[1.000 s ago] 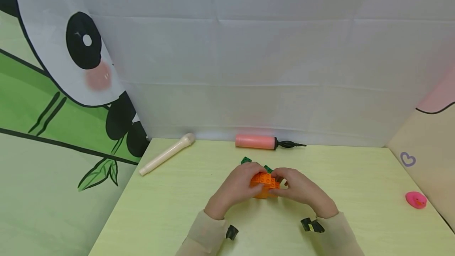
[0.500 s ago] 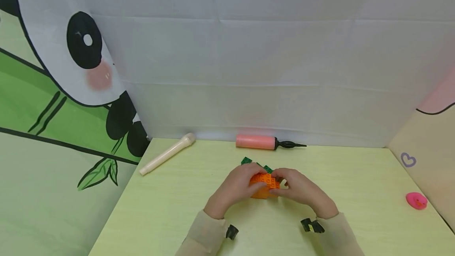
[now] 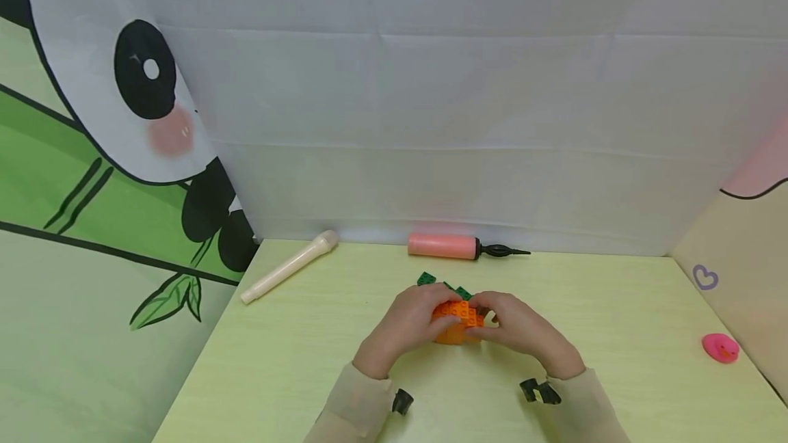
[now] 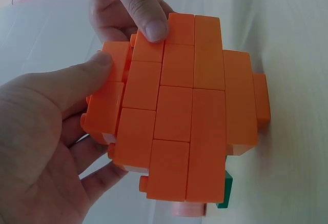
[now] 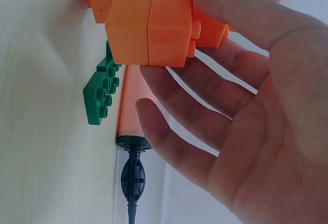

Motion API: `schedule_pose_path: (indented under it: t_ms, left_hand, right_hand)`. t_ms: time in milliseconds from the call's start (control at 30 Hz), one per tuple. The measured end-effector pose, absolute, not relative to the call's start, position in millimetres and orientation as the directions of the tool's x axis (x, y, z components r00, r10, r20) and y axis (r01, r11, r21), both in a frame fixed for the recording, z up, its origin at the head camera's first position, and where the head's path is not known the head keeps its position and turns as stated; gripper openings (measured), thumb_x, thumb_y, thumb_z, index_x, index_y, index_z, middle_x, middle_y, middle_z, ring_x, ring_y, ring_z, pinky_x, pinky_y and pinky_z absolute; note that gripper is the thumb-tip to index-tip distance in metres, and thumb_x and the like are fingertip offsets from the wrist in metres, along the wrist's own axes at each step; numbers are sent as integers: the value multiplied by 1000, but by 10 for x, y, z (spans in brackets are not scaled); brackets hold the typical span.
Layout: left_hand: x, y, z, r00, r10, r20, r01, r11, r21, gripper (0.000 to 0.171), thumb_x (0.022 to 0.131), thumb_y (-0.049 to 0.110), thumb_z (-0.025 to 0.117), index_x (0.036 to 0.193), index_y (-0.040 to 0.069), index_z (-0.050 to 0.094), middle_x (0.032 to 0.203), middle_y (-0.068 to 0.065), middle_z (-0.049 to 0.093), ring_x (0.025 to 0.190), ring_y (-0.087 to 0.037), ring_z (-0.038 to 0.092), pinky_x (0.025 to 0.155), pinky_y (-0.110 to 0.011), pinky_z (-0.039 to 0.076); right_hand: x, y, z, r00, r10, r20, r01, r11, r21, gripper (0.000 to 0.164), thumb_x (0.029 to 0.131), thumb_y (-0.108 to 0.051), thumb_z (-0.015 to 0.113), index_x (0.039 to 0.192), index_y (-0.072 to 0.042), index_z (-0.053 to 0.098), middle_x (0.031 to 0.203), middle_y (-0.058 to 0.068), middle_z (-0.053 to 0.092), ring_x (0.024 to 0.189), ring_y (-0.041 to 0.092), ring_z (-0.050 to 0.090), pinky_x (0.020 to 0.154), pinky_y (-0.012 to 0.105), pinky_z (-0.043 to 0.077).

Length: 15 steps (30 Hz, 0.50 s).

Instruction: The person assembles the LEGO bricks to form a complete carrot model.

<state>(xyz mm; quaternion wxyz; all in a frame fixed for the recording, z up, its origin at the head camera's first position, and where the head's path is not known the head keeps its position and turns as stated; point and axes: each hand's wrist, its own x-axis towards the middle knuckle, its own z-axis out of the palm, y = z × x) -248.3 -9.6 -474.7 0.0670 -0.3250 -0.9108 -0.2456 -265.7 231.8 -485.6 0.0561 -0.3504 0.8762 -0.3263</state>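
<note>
pressing evenly and gently should seat the orange bricks (image 4: 174, 101) squarely; left grip (image 3: 414, 316) and right grip (image 3: 516, 321) both pinch them, from opposite sides.

Orange block (image 5: 148, 26) cut off atop right wrist view, green bricks (image 5: 97, 93) partly hidden

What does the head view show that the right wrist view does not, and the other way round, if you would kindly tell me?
Only the head view: the cream stick, the small pink toy and the black pieces at the sleeve cuffs.

Only the right wrist view: the palm side of the right hand.

Both: that hand holding the orange brick build, the green bricks, the pink pump with its black nozzle, and the pale tabletop.
</note>
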Motion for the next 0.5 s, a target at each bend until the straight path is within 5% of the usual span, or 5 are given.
schedule_pose_path:
  t_ms: [500]
  left_hand:
    - [-2474, -76, -4771, -765, 575, 292, 644, 669, 370, 26, 97, 27, 77, 120, 15, 73, 113, 5, 70, 95, -10, 62, 90, -27, 52]
  right_hand:
    - [-2663, 2315, -4870, -758, -642, 116, -564, 557, -610, 25, 93, -30, 82, 111, -16, 71, 99, -14, 66, 91, 10, 61, 79, 42, 56]
